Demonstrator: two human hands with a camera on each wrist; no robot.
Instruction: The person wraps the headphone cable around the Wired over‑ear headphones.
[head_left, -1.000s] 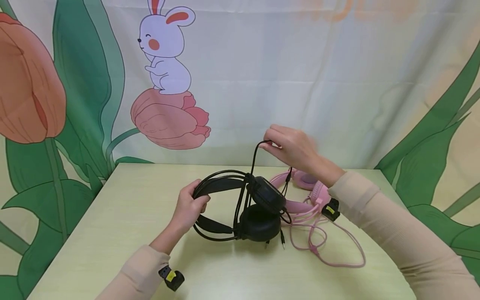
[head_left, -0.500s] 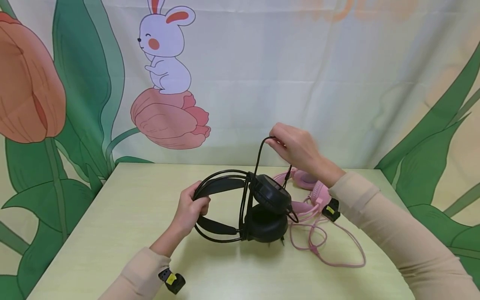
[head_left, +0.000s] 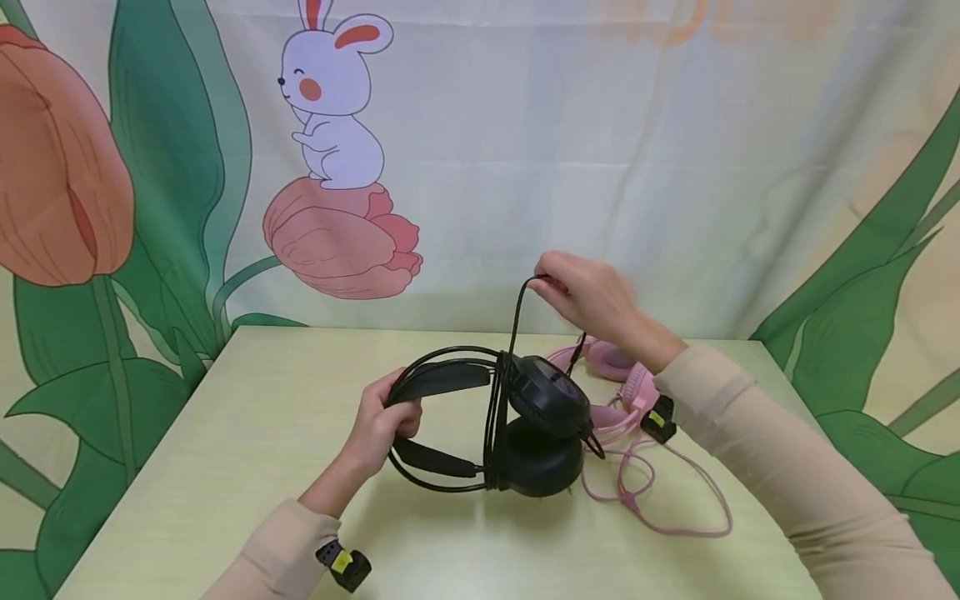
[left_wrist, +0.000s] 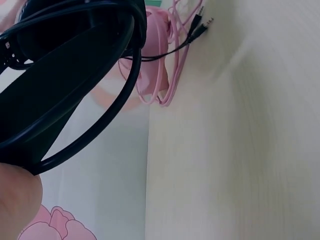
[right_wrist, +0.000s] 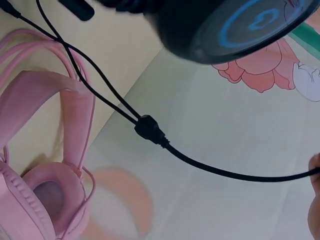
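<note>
My left hand (head_left: 381,425) grips the black headphones (head_left: 542,462) by the top of the headband, holding them sideways over the table with the ear cups toward the right. Turns of black cable (head_left: 516,325) run across the band beside the cups. Above the cups, my right hand (head_left: 587,290) pinches that cable between thumb and fingers and pulls a length upward. In the right wrist view the cable forks at a small black splitter (right_wrist: 149,129). Two bare jack plugs (left_wrist: 200,31) dangle in the left wrist view. The curled fingers' far sides are hidden.
Pink headphones (head_left: 637,390) lie on the table behind the black ones, partly covered by them and the right arm. Their pink cable (head_left: 678,531) loops over the table's right side. A printed curtain (head_left: 480,167) hangs along the back edge.
The black headphones' cups have swung a little to the right, and the hanging plugs have passed mostly behind them. The right hand has shifted slightly right, still pinching the cable.
</note>
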